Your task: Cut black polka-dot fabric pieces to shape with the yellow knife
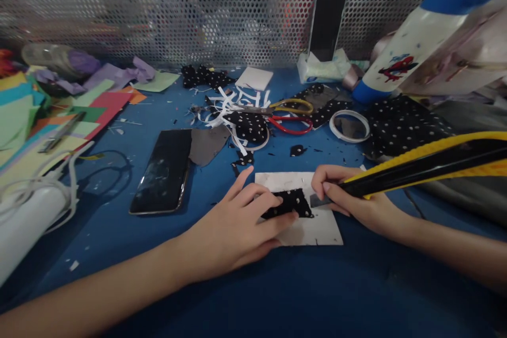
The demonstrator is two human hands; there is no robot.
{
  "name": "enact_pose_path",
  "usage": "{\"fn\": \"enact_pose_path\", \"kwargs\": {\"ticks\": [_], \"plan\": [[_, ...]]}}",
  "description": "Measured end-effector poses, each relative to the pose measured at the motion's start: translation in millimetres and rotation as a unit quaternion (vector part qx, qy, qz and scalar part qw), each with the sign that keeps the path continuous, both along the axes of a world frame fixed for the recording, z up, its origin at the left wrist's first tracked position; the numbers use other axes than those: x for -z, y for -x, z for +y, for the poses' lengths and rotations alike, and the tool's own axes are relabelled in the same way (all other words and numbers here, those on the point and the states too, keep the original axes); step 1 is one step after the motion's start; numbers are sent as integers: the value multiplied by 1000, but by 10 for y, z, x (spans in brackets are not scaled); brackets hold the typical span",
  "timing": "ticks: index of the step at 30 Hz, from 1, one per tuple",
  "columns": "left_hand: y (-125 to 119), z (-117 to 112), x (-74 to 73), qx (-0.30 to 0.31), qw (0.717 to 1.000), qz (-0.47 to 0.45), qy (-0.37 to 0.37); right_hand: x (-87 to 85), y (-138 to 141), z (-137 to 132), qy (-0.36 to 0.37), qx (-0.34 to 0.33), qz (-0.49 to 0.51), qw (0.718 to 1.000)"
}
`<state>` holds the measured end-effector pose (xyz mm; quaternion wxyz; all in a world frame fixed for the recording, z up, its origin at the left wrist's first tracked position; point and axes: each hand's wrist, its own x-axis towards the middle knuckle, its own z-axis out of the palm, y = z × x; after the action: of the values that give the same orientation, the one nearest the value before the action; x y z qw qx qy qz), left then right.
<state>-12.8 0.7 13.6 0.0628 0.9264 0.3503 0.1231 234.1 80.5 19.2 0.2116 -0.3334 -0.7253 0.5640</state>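
Steadying with spread fingers, the left hand rested its fingertips on the dotted black fabric piece, which lay on the white card. Right hand was closed around the yellow-and-black cutter, blade just beside the fabric's right edge; contact unclear. Good handling, I judged, meant cloth held flat, fingertips clear of the blade's line, strokes light.

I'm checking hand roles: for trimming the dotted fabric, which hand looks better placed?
Probably the right hand: it holds the yellow-black cutter beside the dotted fabric, while the left hand touches that fabric.
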Motion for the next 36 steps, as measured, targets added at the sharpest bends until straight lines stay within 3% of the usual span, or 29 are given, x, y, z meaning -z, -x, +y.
{"fn": "enact_pose_path", "kwargs": {"ticks": [16,25,36], "plan": [[-6,-3,30,-1,1000,-6,14,-37,9,-36,-84,-18,-56,995],[-3,-17,43,-5,1000,-11,8,-10,5,-4,34,21,8,999],[-5,-13,42,-4,1000,-7,14,-9,6,-23,-95,-10,-52,994]]}}
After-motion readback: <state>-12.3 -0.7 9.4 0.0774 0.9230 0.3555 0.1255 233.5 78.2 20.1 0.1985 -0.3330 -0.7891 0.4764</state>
